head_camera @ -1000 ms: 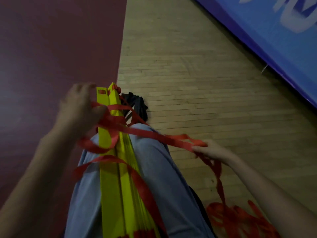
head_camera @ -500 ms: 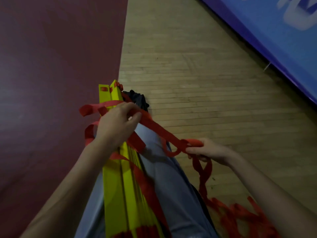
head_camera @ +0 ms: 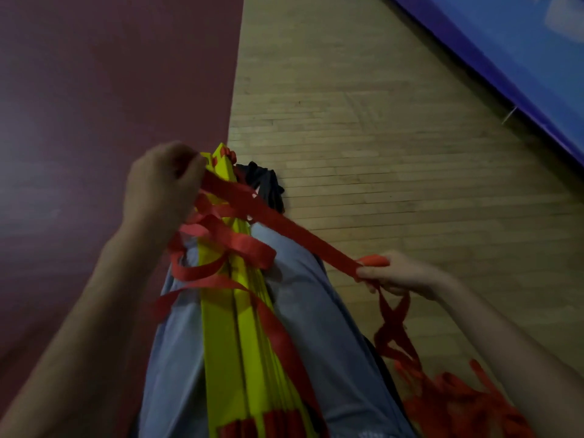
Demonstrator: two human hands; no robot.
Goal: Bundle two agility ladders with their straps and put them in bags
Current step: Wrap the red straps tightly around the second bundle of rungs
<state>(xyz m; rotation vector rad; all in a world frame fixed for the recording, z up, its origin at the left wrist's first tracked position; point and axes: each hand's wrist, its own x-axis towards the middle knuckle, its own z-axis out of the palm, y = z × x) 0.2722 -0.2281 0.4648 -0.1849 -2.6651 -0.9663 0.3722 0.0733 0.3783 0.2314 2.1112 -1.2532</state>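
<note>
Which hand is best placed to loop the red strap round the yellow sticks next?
Probably the left hand: it grips the red strap right at the yellow rungs. The right hand pinches it off to the side.

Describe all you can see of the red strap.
The red strap is flat, fabric-looking webbing. One stretch runs taut from the left hand, which grips it at the far end of the yellow rungs, to the right hand, which pinches it. Loose loops wrap the rungs; the rest trails down into a tangled heap on the wooden floor.
</note>
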